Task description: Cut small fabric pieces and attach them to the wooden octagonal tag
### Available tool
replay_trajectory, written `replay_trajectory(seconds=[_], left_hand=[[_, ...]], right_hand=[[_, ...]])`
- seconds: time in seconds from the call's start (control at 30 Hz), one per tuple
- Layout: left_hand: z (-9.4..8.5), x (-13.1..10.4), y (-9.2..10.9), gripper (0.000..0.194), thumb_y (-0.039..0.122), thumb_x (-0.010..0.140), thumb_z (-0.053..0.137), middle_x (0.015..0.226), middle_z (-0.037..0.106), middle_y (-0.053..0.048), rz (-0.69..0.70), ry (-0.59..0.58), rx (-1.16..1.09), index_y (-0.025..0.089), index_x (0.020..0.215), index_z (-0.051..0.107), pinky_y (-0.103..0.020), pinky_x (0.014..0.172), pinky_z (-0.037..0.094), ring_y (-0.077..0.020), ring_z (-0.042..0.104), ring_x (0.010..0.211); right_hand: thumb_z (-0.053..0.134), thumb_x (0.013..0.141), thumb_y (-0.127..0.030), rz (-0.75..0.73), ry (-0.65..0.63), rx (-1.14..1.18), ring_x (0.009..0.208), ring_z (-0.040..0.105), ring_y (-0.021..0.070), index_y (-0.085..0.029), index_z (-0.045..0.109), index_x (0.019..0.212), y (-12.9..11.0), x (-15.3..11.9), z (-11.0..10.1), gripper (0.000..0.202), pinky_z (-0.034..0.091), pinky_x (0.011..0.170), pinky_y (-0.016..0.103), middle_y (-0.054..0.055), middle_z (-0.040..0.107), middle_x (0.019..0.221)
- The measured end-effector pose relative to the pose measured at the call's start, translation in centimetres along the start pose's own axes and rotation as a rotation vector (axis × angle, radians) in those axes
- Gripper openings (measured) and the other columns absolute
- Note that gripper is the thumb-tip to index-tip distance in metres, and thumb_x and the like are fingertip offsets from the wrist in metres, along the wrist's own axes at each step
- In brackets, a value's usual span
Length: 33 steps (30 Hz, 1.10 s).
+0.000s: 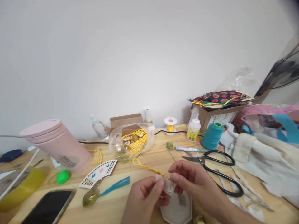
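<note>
We work at a wooden counter [154,155] set against a white wall. Our left hand [146,196] and right hand [191,180] meet low in the view, near the front edge. Between them we hold a small white piece [168,185], soft and crumpled in look; whether it is paper or cloth cannot be told. The fingers [160,184] of the left hand are closed together and pinch its left side. The fingers of the right hand are likewise clamped on its right side, thumb below. A yellow cord [147,167] runs across the counter from a clear plastic bag [130,140] to the pinched piece; the exact point where it ends is hidden by the hands.

Directly under the hands lies a white hexagonal plate [177,211], partly covered by them. Black-handled scissors [215,171] lie just right of the right hand, blades pointing left. Behind them lie a pen [189,149], a small green bead [169,145], a teal thread cone [212,135], a white glue bottle [193,129] and a small spool of yellow thread [170,123]. A cardboard box [219,116] carrying dark patterned fabric stands at the wall.

To the left lie a fan-shaped white cut-out [99,173], a gold ornament with a teal tassel [105,191], a dark phone [48,207], a green cap [63,176] and a pink tumbler [58,144] tipped on its side. Pale cloth [261,155] is heaped at the right edge.
</note>
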<state>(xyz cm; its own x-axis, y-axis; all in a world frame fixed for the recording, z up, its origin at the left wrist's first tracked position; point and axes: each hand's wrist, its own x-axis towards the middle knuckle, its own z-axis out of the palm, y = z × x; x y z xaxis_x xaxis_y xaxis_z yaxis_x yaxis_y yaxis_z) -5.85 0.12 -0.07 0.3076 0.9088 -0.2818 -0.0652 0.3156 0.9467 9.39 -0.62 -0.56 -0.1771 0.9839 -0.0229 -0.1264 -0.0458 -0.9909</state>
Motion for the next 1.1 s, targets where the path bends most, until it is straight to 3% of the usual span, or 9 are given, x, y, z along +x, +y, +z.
replay_trajectory(seconds=[0.2, 0.3, 0.57, 0.7, 0.83, 0.93, 1.0, 1.1], left_hand=[[-0.2, 0.0, 0.0, 0.025, 0.037, 0.067, 0.064, 0.053, 0.061, 0.0, 0.005, 0.035, -0.001, 0.013, 0.058, 0.064, -0.021, 0.053, 0.048, -0.0115, 0.055, 0.053], [-0.5, 0.1, 0.5, 0.025, 0.036, 0.069, 0.061, 0.056, 0.06, 0.0, 0.016, 0.017, 0.063, 0.013, 0.058, 0.062, -0.022, 0.054, 0.046, -0.0128, 0.054, 0.055], [-2.4, 0.4, 1.0, 0.035, 0.039, 0.075, 0.05, 0.042, 0.044, 0.006, 0.058, 0.036, 0.63, 0.017, 0.047, 0.052, -0.019, 0.042, 0.028, -0.0098, 0.04, 0.041], [-4.2, 0.5, 0.7, 0.021, 0.035, 0.071, 0.054, 0.047, 0.053, 0.004, 0.106, 0.064, 0.76, 0.018, 0.072, 0.067, -0.02, 0.043, 0.031, -0.0131, 0.047, 0.045], [-4.9, 0.4, 1.2, 0.025, 0.031, 0.071, 0.054, 0.063, 0.066, -0.002, 0.109, 0.1, 0.86, 0.019, 0.089, 0.067, -0.024, 0.055, 0.041, -0.0184, 0.059, 0.06], [-4.2, 0.3, 1.8, 0.027, 0.033, 0.07, 0.056, 0.075, 0.069, -0.003, 0.136, 0.166, 0.806, 0.018, 0.089, 0.067, -0.025, 0.061, 0.044, -0.021, 0.061, 0.071], [-3.3, 0.2, 1.9, 0.025, 0.034, 0.068, 0.058, 0.084, 0.07, -0.003, 0.14, 0.172, 0.657, 0.019, 0.086, 0.068, -0.025, 0.066, 0.046, -0.0217, 0.061, 0.079], [-1.8, 0.2, 1.6, 0.019, 0.029, 0.066, 0.063, 0.084, 0.071, -0.005, 0.082, -0.016, 0.355, 0.02, 0.081, 0.068, -0.026, 0.07, 0.047, -0.0201, 0.062, 0.08]], right_hand=[[0.072, 0.062, -0.027, 0.046, 0.011, 0.04, 0.052, 0.05, 0.0085, -0.015, 0.055, 0.079, 0.0, 0.1, 0.0, 0.027, 0.038, 0.047, 0.019, -0.003, 0.057, 0.062], [0.073, 0.059, -0.027, 0.083, 0.015, 0.088, 0.045, 0.049, 0.0072, -0.016, 0.054, 0.077, -0.1, 0.3, -0.1, 0.029, 0.038, 0.044, 0.019, -0.006, 0.057, 0.055], [0.075, 0.055, -0.032, 0.168, -0.001, 0.137, 0.038, 0.053, 0.0078, -0.015, 0.055, 0.078, 0.0, 0.9, -0.9, 0.035, 0.041, 0.039, 0.018, -0.007, 0.059, 0.046], [0.074, 0.057, -0.031, 0.16, -0.003, 0.138, 0.041, 0.055, 0.0079, -0.014, 0.056, 0.078, 0.1, 0.9, -1.1, 0.033, 0.042, 0.04, 0.017, -0.007, 0.058, 0.046], [0.072, 0.06, -0.029, 0.129, 0.007, 0.116, 0.043, 0.054, 0.0069, -0.014, 0.057, 0.078, 0.0, 0.8, -1.1, 0.028, 0.042, 0.042, 0.017, -0.007, 0.058, 0.049], [0.072, 0.061, -0.026, 0.117, 0.004, 0.093, 0.043, 0.053, 0.0068, -0.015, 0.057, 0.077, -0.2, 0.6, -0.9, 0.025, 0.041, 0.044, 0.018, -0.007, 0.059, 0.049], [0.071, 0.061, -0.025, 0.108, -0.013, 0.066, 0.042, 0.052, 0.007, -0.015, 0.058, 0.077, -0.4, 0.3, -0.6, 0.022, 0.04, 0.044, 0.018, -0.006, 0.059, 0.05], [0.068, 0.064, -0.022, 0.086, -0.056, -0.025, 0.044, 0.052, 0.0079, -0.016, 0.06, 0.078, -0.7, -0.3, -0.2, 0.017, 0.041, 0.045, 0.019, -0.004, 0.061, 0.055]])
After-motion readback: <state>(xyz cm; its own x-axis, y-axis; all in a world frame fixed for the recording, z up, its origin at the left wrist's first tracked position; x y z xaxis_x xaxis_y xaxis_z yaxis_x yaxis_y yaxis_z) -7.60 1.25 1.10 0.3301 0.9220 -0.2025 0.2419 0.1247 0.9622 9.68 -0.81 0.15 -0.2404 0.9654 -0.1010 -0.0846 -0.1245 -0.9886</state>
